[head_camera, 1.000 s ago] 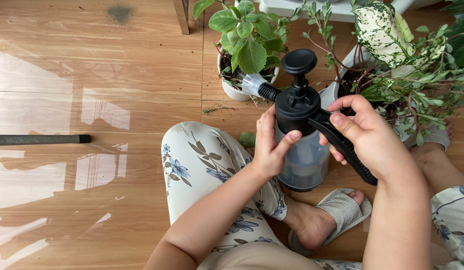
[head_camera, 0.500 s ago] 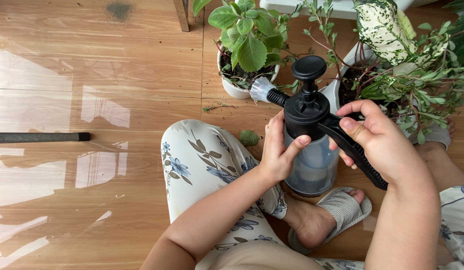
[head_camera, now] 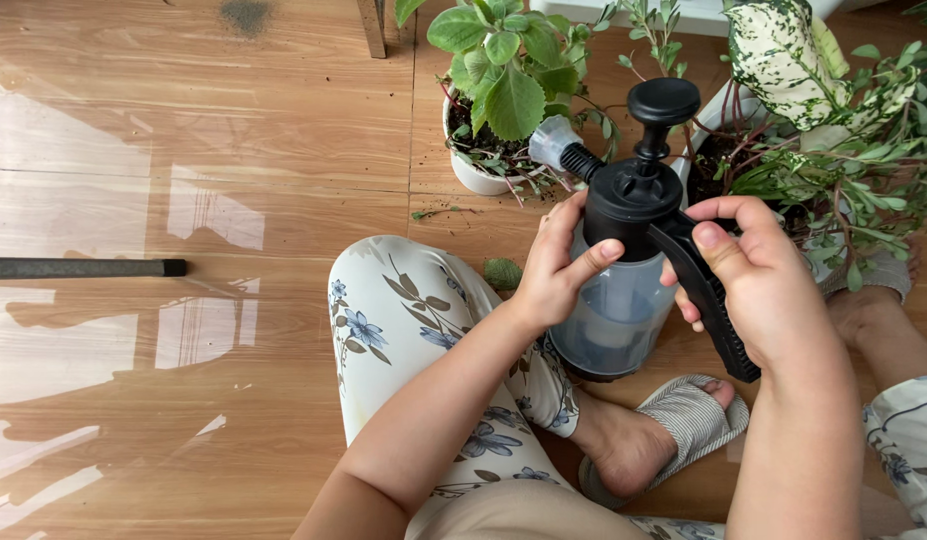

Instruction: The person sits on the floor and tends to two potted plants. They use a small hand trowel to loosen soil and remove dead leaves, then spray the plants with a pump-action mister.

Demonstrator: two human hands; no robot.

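Observation:
I hold a pump spray bottle with a translucent grey tank and a black top above my lap. My left hand wraps the tank just under the black cap, thumb laid across it. My right hand grips the black ribbed handle, thumb on top. The round pump knob stands raised. The clear nozzle points at a white pot holding a broad-leaved green plant.
More potted plants crowd the upper right, one with white-speckled leaves and one with thin twigs. My knees in flowered trousers and a striped slipper sit on the wooden floor. A dark rod lies left. A fallen leaf lies by my knee.
Both hands have carried the bottle up and to the right, bringing the nozzle closer to the white pot. The grips on tank and handle are unchanged.

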